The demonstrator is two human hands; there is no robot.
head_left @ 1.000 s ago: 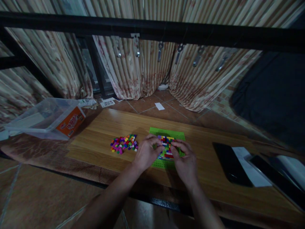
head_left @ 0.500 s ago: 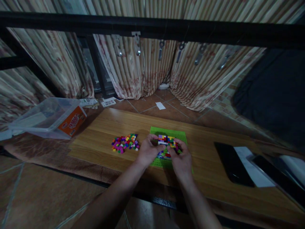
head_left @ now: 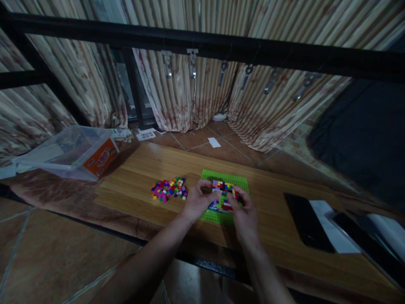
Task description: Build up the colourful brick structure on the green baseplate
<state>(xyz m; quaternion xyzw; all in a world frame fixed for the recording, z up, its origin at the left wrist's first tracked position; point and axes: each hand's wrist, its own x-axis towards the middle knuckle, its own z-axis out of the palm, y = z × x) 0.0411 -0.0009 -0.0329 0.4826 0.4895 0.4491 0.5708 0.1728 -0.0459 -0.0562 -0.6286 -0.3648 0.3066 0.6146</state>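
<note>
A multicoloured toy-brick build [head_left: 223,205] sits on a green studded baseplate [head_left: 242,181] on the wooden table. Around its left side is my left hand [head_left: 198,198], the thumb laid across the top and the fingers curled at the far left edge. My right hand [head_left: 245,209] grips the right side, its thumb pressing on the top near the other thumb. Both hands partly cover the build, so any small brick under the thumbs is hidden. A pile of small loose bricks [head_left: 169,188] in many colours lies left of my left hand.
A clear plastic bin [head_left: 72,147] with an orange label stands beyond the table's left end. To the right lie a black flat object [head_left: 306,221], a white sheet [head_left: 332,228] and another dark device [head_left: 363,240]. Metal clips [head_left: 193,63] hang from a black bar [head_left: 209,42].
The whole view has shifted slightly. My right thumb has moved a little to the right, away from the left thumb, while both hands stay around the brick build.
</note>
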